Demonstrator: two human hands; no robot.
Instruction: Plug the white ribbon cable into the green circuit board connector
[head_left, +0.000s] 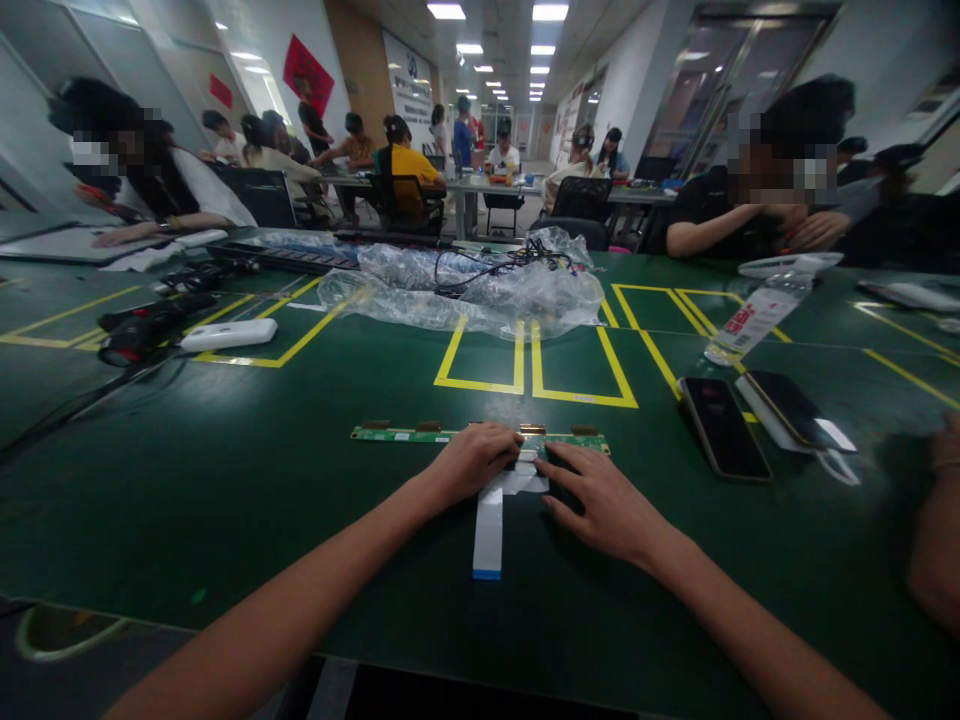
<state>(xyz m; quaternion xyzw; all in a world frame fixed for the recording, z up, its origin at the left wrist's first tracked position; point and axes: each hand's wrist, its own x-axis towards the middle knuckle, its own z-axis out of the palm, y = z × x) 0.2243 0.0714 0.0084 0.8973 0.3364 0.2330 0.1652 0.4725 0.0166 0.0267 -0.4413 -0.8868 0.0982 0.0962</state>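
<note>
A long thin green circuit board (397, 434) lies flat on the dark green table (225, 500) in front of me. A white flat ribbon cable (489, 525) with a blue tip runs from the board's middle toward me. My left hand (474, 460) rests on the board where the cable joins it, its fingers curled and pressing down. My right hand (600, 495) lies beside it with its fingers stretched toward the cable's upper end, fingertips touching the cable near the connector.
Crumpled clear plastic bags (480, 290) with black wires lie beyond yellow tape boxes (536, 370). Two phones (724, 428) and a water bottle (765, 310) lie right; a white device (229, 334) and black tools lie left. Another person's arm (937, 540) rests at the right edge. People sit around.
</note>
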